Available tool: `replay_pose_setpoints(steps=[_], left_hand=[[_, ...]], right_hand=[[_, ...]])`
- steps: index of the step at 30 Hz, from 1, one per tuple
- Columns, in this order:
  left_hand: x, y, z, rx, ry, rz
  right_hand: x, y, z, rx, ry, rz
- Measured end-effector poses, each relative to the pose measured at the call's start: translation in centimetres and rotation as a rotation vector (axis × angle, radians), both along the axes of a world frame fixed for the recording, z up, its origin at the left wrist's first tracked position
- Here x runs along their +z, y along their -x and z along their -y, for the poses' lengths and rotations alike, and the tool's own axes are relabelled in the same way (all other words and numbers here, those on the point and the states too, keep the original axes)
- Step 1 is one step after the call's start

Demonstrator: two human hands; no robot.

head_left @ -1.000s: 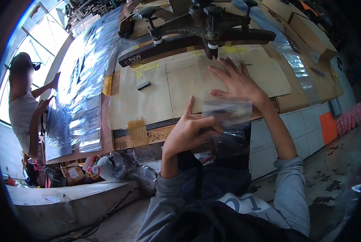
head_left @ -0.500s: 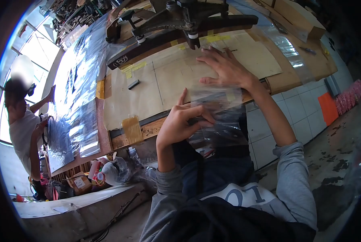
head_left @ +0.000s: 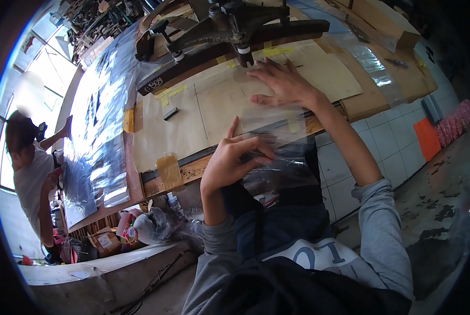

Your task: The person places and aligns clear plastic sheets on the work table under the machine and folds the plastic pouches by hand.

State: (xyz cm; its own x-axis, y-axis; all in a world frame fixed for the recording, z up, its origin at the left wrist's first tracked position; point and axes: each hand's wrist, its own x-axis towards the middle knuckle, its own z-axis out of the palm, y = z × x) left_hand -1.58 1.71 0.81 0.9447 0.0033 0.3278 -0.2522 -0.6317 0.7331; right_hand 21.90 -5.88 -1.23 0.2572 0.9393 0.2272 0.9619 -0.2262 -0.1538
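Note:
A clear plastic bag (head_left: 290, 170) hangs over the front edge of the work table, partly lying on its paper-covered top. My left hand (head_left: 235, 160) is at the bag's left side, thumb and fingers pinched on the film while one finger points away over the paper. Above the bag, my right hand (head_left: 287, 86) lies with its fingers spread on the paper sheet (head_left: 219, 110), close to the bag's upper end. Just beyond the right fingertips stands a dark metal press bar (head_left: 203, 58) with white-tipped screws. To the left lies a small dark block (head_left: 171, 114).
Stacks of clear plastic film (head_left: 106, 110) cover the table's left side, where a co-worker (head_left: 33, 173) in a white shirt stands. Yellow tape (head_left: 169, 170) holds the paper's front edge. A cardboard box (head_left: 387, 23) sits at the back right. Bottles and boxes lie under the table.
The view has shifted slightly, moving both hands and the bag a little left in the picture. Both hands keep nearly the same pose.

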Motion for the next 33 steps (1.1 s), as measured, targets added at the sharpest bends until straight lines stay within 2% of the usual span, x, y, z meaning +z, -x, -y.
replay_pose_setpoints(steps=[26,33], left_hand=[[-0.4,0.2,-0.1,-0.024,-0.097,-0.02],[0.3,0.1,0.4,0.027,-0.048,-0.004]], right_hand=[[-0.2,-0.4,0.1,0.068,-0.135,0.036],[0.6,-0.2,0.3,0.067,-0.085,0.021]])
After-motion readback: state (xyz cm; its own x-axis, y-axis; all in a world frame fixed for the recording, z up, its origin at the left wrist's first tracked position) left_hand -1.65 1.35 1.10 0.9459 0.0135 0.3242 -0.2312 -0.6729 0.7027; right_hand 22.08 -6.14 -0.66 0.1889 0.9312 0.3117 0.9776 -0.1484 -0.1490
